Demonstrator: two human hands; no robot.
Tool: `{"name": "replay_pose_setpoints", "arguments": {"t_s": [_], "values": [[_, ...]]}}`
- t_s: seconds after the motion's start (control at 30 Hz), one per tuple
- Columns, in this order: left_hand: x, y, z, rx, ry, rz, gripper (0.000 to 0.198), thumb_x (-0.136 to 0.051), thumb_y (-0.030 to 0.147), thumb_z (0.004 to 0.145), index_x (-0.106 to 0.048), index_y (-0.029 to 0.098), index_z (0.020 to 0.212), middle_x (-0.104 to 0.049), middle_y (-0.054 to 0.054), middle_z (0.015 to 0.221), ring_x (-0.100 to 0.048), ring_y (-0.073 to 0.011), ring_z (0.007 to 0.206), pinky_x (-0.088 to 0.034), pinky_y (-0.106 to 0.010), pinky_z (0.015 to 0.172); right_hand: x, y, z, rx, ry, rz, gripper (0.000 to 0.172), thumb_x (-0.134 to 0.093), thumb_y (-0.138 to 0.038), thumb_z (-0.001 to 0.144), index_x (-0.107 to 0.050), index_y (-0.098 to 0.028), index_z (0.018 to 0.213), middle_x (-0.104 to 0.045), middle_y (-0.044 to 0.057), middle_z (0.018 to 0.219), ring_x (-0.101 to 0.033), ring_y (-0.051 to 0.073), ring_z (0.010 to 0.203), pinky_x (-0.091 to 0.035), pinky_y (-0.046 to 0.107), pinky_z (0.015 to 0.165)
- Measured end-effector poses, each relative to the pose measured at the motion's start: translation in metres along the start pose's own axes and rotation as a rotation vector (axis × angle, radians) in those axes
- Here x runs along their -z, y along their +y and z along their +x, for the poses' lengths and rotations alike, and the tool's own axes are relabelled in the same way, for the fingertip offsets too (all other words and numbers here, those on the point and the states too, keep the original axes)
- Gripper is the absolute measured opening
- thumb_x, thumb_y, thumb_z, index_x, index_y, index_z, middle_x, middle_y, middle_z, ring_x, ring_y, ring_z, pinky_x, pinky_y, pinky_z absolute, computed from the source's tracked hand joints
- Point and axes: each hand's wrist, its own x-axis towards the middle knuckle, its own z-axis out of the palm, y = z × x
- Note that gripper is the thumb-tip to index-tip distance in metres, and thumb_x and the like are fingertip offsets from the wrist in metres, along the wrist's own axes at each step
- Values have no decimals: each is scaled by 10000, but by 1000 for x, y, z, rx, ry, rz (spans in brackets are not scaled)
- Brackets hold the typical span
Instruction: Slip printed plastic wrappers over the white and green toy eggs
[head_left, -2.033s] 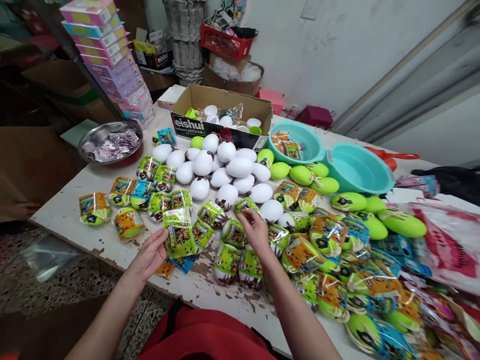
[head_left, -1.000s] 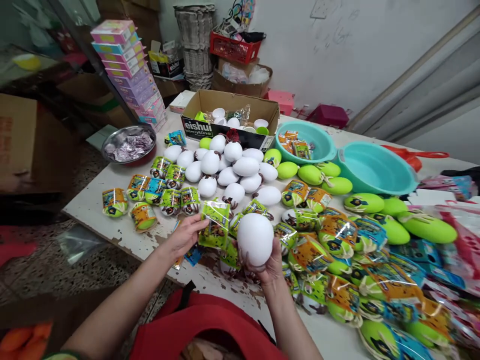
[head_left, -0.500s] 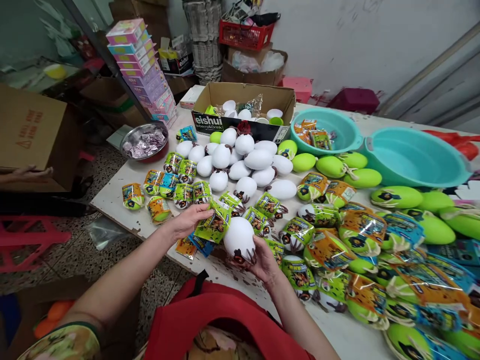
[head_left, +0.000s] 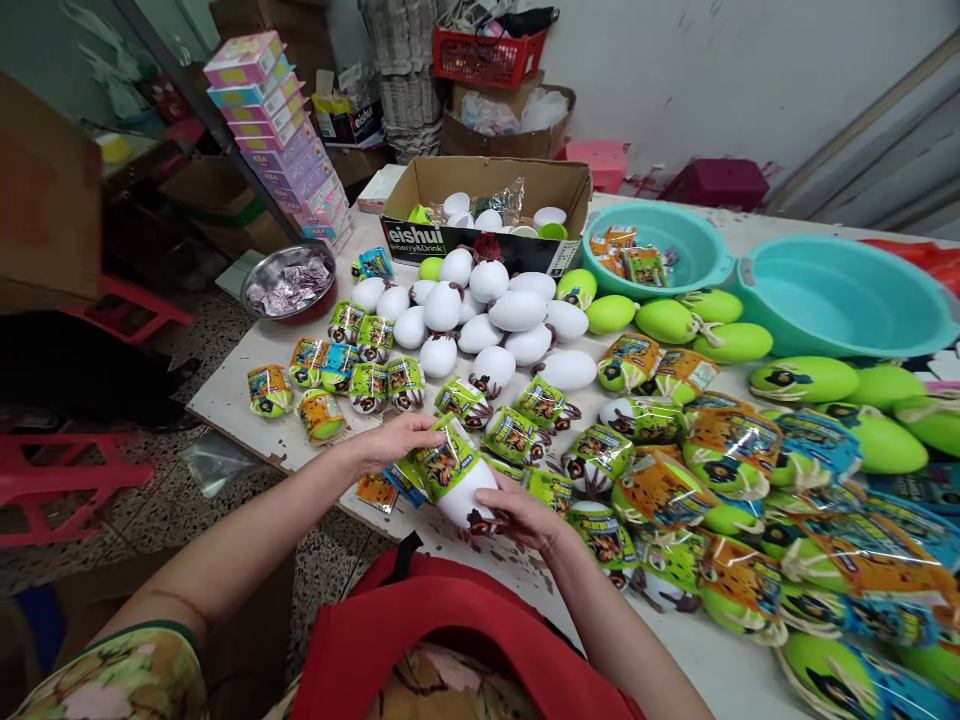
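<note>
Near the table's front edge, my left hand (head_left: 401, 440) grips a green printed wrapper (head_left: 444, 462) by its upper left part. The wrapper covers the upper end of a white egg (head_left: 466, 500) with a brown figure on its lower end. My right hand (head_left: 525, 512) holds that egg from the right, its thumb on the shell. Just behind the hands lie white eggs in green wrappers (head_left: 512, 434). Farther back is a pile of bare white eggs (head_left: 517, 311). Under my left hand, orange (head_left: 377, 492) and blue wrappers lie flat at the table edge.
Green eggs and wrapped eggs (head_left: 731, 450) cover the right side. Two turquoise basins (head_left: 847, 325), a cardboard box (head_left: 487, 175) and a metal bowl (head_left: 289, 315) of small packets stand behind. Stacked boxes (head_left: 277, 150) rise at the back left. A large carton (head_left: 49, 200) is at the far left.
The green wrapper has moved from beside the white egg onto its upper end, and the egg is tilted now. The large carton at the left has shifted left, and the person's hand on it has left view.
</note>
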Motion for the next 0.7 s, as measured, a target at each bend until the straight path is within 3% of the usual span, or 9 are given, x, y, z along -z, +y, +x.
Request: {"name": "replay_pose_setpoints", "arguments": {"t_s": [0.13, 0.23, 0.3, 0.37, 0.47, 0.5, 0.6, 0.7], "values": [[-10, 3, -3, -92, -82, 129, 305, -688, 444, 745, -718, 156, 841, -698, -35, 787, -605, -189, 788, -463, -282, 733, -5, 1, 2, 33, -8, -39, 790, -814, -313, 636, -453, -249, 1335, -666, 41, 1096, -646, 211, 906, -524, 293, 728], [-12, 7, -2, -154, -67, 248, 284, -696, 450, 725, -709, 174, 794, -682, -13, 749, -587, -191, 759, -461, -280, 720, -8, 6, 4, 28, -14, -18, 771, -790, -329, 663, -439, -255, 1345, -668, 44, 1082, -659, 212, 836, -531, 302, 675], [-9, 7, -3, -231, 10, 326, 273, -686, 439, 739, -711, 187, 840, -688, -15, 810, -591, -204, 818, -457, -291, 774, -10, 10, 3, 38, 18, 27, 744, -764, -344, 687, -432, -260, 1348, -665, 56, 1096, -665, 218, 796, -537, 314, 630], [-6, 4, -6, -340, 159, 352, 321, -681, 414, 757, -694, 201, 996, -685, -37, 1004, -580, -224, 983, -430, -302, 882, -13, 13, 1, 82, 61, 85, 741, -755, -352, 691, -428, -265, 1350, -660, 66, 1117, -667, 229, 797, -540, 316, 602], [-3, -11, -13, -359, 380, 187, 502, -682, 436, 765, -589, 226, 1212, -569, -79, 1298, -499, -246, 1186, -413, -311, 935, -19, 16, -5, 168, 104, 167, 738, -767, -350, 674, -446, -276, 1335, -652, 67, 1146, -662, 238, 847, -542, 312, 618], [-4, -18, -15, -283, 361, 100, 542, -682, 472, 756, -579, 221, 1225, -551, -98, 1323, -508, -260, 1180, -441, -319, 894, -21, 17, -7, 177, 120, 181, 728, -769, -346, 673, -455, -285, 1326, -652, 62, 1151, -660, 238, 859, -544, 313, 632], [-14, -39, -22, -12, 117, -93, 606, -703, 533, 705, -603, 185, 1191, -604, -148, 1247, -603, -287, 1019, -502, -331, 719, -31, 23, -15, 172, 197, 206, 693, -760, -348, 693, -462, -318, 1317, -649, 44, 1164, -655, 248, 897, -550, 330, 657], [-27, -49, -28, 30, 22, -153, 601, -740, 465, 687, -599, 183, 1198, -643, -141, 1182, -636, -266, 925, -508, -316, 670, -39, 32, -23, 204, 248, 236, 698, -744, -377, 724, -429, -316, 1344, -627, 48, 1209, -627, 260, 1011, -540, 376, 779]]}}
